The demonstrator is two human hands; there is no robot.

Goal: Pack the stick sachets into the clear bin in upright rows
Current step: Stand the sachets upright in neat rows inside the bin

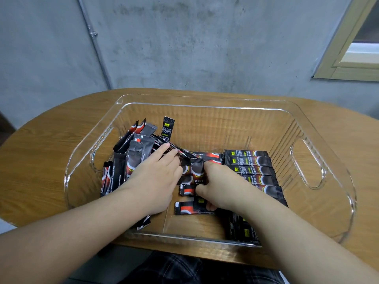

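Inside the clear bin [205, 105] on the bench [51, 140], the left hand [155, 177] pressed flat-fingered against leaning instant coffee stick sachets [135, 158] while the right hand [219, 185] pinched one light, slippery, floppy sachet [197, 168], probably best held mid-length.

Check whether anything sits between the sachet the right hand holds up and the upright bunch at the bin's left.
Yes: the left hand lies between the sachet, pinched by the right hand, and the upright bunch.
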